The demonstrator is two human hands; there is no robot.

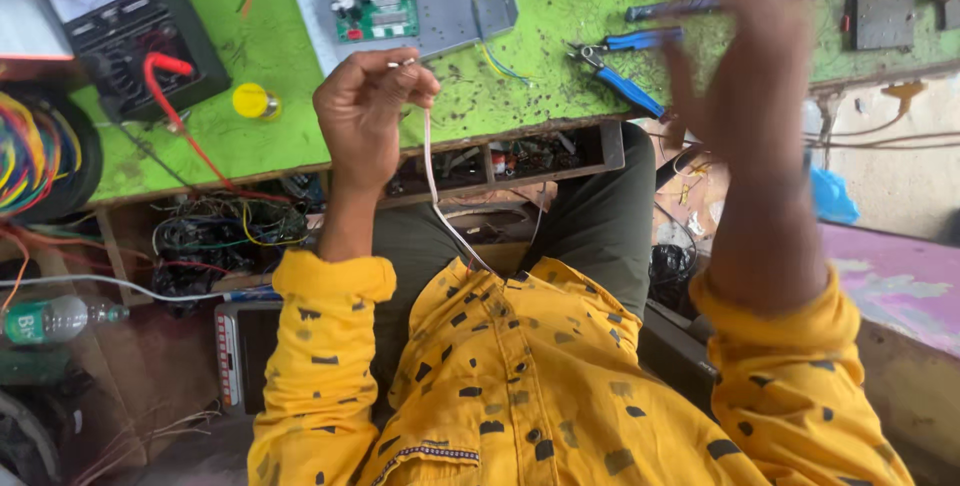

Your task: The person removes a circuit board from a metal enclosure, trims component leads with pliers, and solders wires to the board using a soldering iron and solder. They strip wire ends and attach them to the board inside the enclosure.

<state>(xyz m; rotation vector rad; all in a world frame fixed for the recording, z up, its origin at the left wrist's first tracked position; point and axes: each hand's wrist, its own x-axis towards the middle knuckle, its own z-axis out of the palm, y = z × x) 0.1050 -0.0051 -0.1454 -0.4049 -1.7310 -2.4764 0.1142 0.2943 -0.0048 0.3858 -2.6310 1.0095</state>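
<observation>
While left hand (372, 111) pinches white wire (432, 181) | right hand (735, 66) apart, blurred

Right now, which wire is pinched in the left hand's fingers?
The thin white wire, hanging from the left hand toward the yellow shirt; the red wire lies loose on the green bench.

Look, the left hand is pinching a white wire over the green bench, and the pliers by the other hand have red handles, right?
Nearly. In the head view the left hand does pinch the white wire over the green bench, but the pliers near the blurred right hand have blue handles, not red.
</observation>
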